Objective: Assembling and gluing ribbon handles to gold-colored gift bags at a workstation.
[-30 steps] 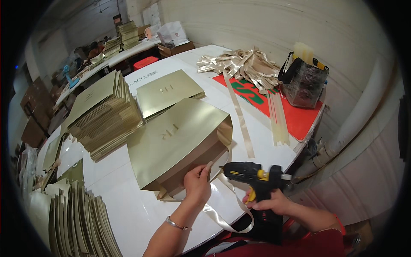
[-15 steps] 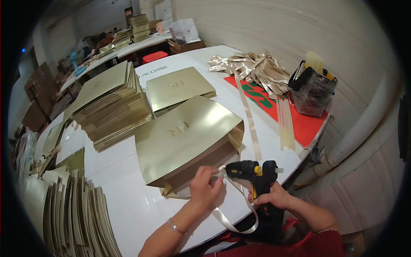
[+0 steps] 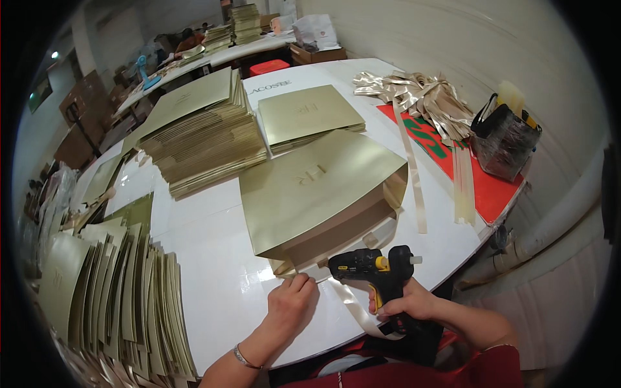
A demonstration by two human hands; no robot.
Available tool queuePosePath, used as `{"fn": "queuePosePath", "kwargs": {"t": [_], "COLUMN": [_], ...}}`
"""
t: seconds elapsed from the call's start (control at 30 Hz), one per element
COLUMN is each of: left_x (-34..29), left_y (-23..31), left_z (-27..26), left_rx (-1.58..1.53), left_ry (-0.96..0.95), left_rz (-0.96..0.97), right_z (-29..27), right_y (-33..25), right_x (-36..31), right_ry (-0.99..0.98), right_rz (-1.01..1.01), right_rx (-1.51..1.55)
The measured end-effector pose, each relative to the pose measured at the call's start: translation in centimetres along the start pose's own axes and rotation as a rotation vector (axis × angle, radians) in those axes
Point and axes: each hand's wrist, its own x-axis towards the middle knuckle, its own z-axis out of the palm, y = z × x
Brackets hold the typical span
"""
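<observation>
A gold paper bag (image 3: 317,187) lies on its side, its mouth toward me. My left hand (image 3: 291,305) is closed at the near left corner of that mouth, fingertips curled; what they pinch is hidden. In my right hand (image 3: 413,301) is a black and yellow glue gun (image 3: 359,264) gripped by its handle, its nozzle pointing left at the bag's near edge. A cream satin ribbon (image 3: 352,305) loops from beside the nozzle down to the table edge, passing by the gun's handle.
A tall stack of flat gold bags (image 3: 207,139) and a lower stack (image 3: 307,116) stand behind. More gold bags (image 3: 123,291) fan out at left. Far right hold a ribbon bundle (image 3: 427,97), glue sticks (image 3: 463,187), a red sheet (image 3: 495,194) and a plastic-wrapped holder (image 3: 508,142).
My left hand has moved left, away from the nozzle, to the bag's near corner. The glue gun has shifted slightly left relative to the bag. The whole view has swung left.
</observation>
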Motion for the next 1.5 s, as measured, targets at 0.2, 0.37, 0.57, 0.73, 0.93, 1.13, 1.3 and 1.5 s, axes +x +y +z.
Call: {"fn": "queuePosePath", "kwargs": {"t": [0.2,0.37,0.57,0.73,0.93,1.13,1.3,1.5], "left_x": [-0.2,-0.5,-0.2,-0.4,-0.5,-0.4,-0.4,-0.5], "left_y": [-0.2,-0.4,-0.3,-0.5,-0.6,-0.4,-0.6,-0.5], "left_z": [-0.5,-0.2,-0.1,-0.3,0.0,-0.4,-0.3,-0.1], "left_rx": [-0.021,-0.036,-0.050,-0.035,-0.048,-0.040,-0.052,-0.072], "left_ry": [-0.029,-0.036,-0.040,-0.037,-0.043,-0.005,-0.019,-0.006], "left_rz": [-0.024,-0.033,-0.017,-0.025,-0.017,-0.022,-0.036,-0.030], "right_z": [0.2,0.4,-0.1,-0.5,0.4,-0.7,0.2,2.1], "right_y": [-1.2,-2.8,-1.5,-2.0,-2.8,-1.8,-3.1,-1.9], "right_x": [-1.4,-0.4,0.6,-0.9,-0.5,-0.1,0.0,4.9], "right_ry": [0.019,0.037,0.000,-0.028,0.084,-0.037,0.038,-0.034], "right_rz": [0.057,0.047,0.077,0.101,-0.039,0.081,0.021,0.003], "right_rx": [-0.152,-0.088,-0.070,0.027,0.064,0.038,0.182,0.215]}}
